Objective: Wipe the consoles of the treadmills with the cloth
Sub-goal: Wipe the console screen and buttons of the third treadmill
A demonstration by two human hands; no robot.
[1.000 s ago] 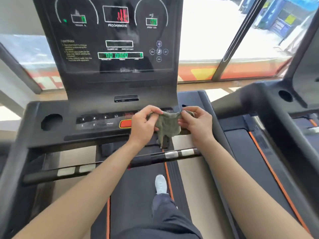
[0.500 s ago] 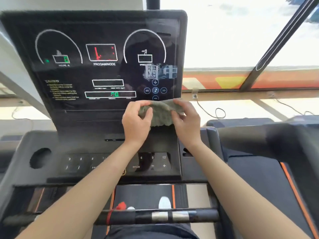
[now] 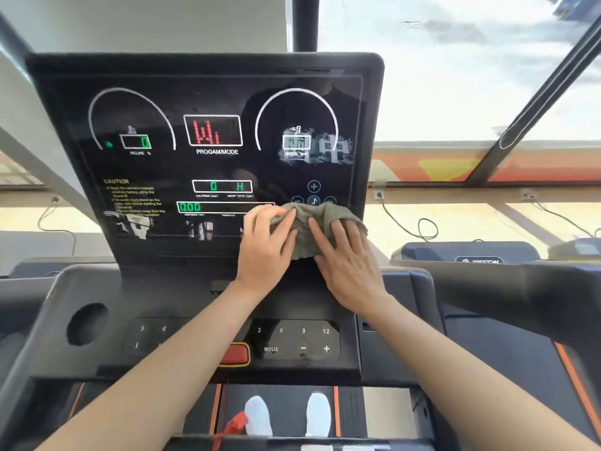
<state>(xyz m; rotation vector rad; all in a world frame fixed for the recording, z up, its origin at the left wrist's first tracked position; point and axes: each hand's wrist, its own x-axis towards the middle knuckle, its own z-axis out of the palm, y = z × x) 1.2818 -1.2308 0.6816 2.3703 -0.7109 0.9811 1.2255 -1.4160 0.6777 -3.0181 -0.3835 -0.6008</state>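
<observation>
Cloth (image 3: pixel 310 227): grey-green, bunched, lying against the lower right corner of the console (image 3: pixel 208 92) screen, where it is covering part of the round icons.
Left hand (image 3: pixel 265 252): you are pinching the cloth's left edge, thumb lying over it, fingers curled.
Right hand (image 3: pixel 346 260): you are pressing straight, spread fingers flat on the cloth's right half, fingertips tucked under a fold.
The hands are sitting just beside each other, with the cloth between them and on their far side.
Console: upright, showing green and red readouts.
Nearer you: keypad panel (image 3: pixel 297 340), red button (image 3: pixel 235 353) on its left, cup holder (image 3: pixel 87 323) further left.
White shoes (image 3: pixel 258 415) are standing on the belt below
</observation>
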